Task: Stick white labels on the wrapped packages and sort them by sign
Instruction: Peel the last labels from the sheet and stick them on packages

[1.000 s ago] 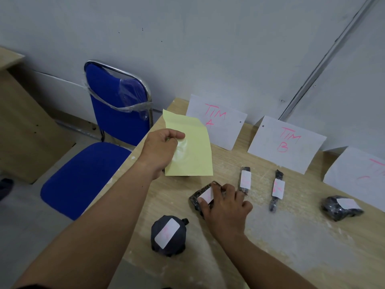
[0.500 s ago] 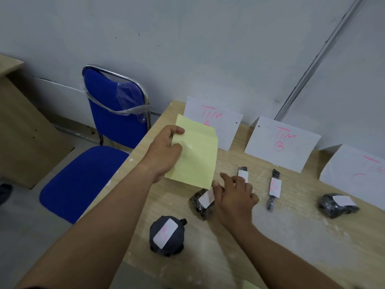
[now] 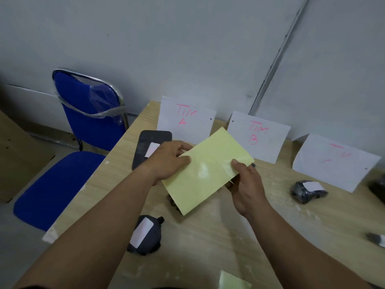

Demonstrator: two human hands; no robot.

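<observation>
Well, at the far left a blue chair (image 3: 83, 122) stands beside the worktop (image 3: 208, 247). On the worktop's left part lies a flat black package (image 3: 143, 149) with a white label, just in front of the TIM A sign (image 3: 185, 119). Nearer the person sits a round black package (image 3: 148, 236) with its own white label. The left hand (image 3: 168, 161) pinches the left edge of a yellow sheet (image 3: 208, 170), thumb on its face and fingers curled behind the edge. The sheet is held tilted above the middle of the worktop and hides most of another dark package (image 3: 173, 202). The right hand (image 3: 245, 184) grips the sheet's right edge, thumb pressed on the upper face and fingers clamped behind. Further right stand the TIM B sign (image 3: 258, 136) and a third sign (image 3: 333, 161) whose pink writing is too faint to read. In front of that sign lies a labelled black package (image 3: 308, 190), and another labelled package (image 3: 377, 239) is cut off at the right edge.
</observation>
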